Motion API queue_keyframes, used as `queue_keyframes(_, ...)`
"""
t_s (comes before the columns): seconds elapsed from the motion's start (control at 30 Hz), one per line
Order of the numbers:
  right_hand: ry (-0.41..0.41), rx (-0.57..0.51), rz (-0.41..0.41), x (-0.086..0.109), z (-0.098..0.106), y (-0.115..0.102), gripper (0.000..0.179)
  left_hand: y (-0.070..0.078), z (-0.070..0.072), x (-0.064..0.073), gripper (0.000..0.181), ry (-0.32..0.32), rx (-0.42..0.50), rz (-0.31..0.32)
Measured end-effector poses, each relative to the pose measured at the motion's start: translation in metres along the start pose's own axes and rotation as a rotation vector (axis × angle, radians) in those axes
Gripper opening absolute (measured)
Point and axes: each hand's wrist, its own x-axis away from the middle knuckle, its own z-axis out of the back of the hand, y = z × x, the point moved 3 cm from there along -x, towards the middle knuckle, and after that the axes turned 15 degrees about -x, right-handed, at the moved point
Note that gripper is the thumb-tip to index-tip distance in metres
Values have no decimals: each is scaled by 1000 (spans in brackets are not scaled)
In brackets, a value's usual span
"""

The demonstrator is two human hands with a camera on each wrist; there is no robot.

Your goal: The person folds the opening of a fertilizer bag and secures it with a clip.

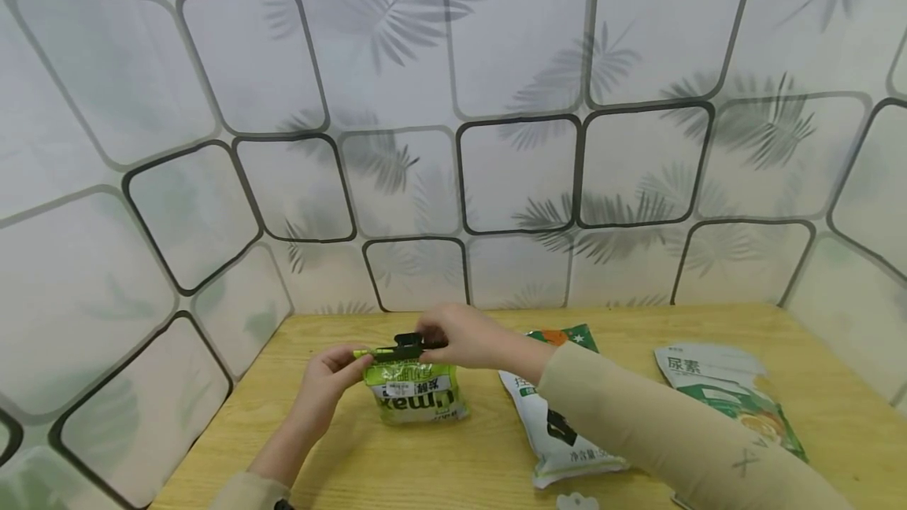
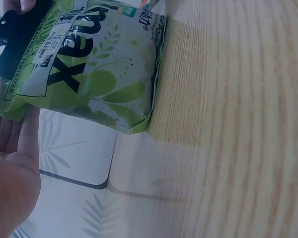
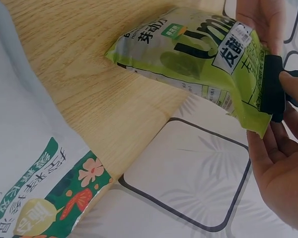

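Note:
A green and white fertilizer bag [image 1: 418, 400] stands on the table, its printing upside down in the head view. Across its folded top sits a black clip [image 1: 407, 347]. My left hand [image 1: 327, 384] pinches the bag's top corner at the left end of the clip. From the other side my right hand [image 1: 471, 337] grips the clip, its thumb [image 3: 293, 85] on the black plastic and its fingers under the fold in the right wrist view. The left wrist view shows the bag's printed face [image 2: 97, 64] and my left palm [image 2: 12, 183] beside its corner.
Right of the bag lies a white and green bag [image 1: 549, 415], partly under my right forearm. Farther right is another white and green bag [image 1: 730, 392]. A small white cut-out piece [image 1: 577, 501] lies at the front edge. Patterned cloth [image 1: 520, 171] surrounds the wooden table [image 1: 425, 471].

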Motion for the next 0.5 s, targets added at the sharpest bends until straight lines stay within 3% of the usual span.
queue_keyframes(0.5, 4, -7, -29, 11, 3, 8, 19, 1, 2, 1, 21, -17, -19, -14)
